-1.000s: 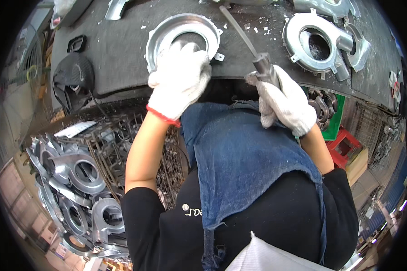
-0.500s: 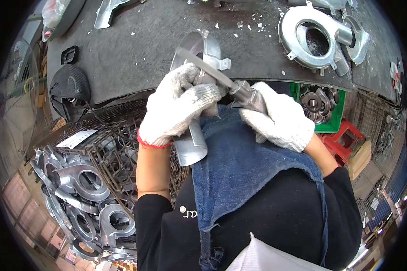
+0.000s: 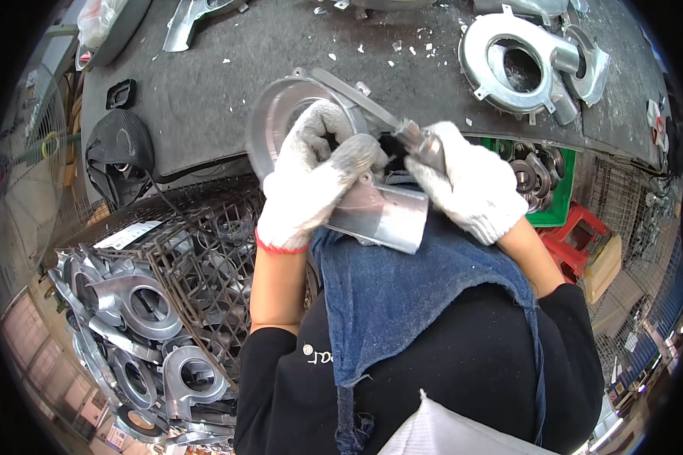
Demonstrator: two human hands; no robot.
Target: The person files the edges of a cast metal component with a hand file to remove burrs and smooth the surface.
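Note:
My left hand [image 3: 300, 178], in a white knit glove with a red cuff edge, grips a silver metal blower housing [image 3: 389, 216] at the table's near edge. Its round, open part lies beyond my fingers, and its spout points right, over the blue apron. In my right hand [image 3: 474, 186], also gloved, is the handle of a long flat file [image 3: 357, 97]. The file's grey blade slants up and left across the housing's far rim; whether it touches the rim I cannot tell. My fingers cover the middle of the housing.
Further housings [image 3: 542, 57] lie on the dark table [image 3: 205, 98] at the far right, among pale metal scraps. A wire cage [image 3: 205, 265] and piled housings [image 3: 148, 303] stand at the left. A green crate [image 3: 550, 216] of metal parts and a red stool [image 3: 573, 235] are on the right.
My left hand has turned the housing, so its spout now points right instead of down toward me. The round part has shifted left. The file's blade stays slanted over the rim.

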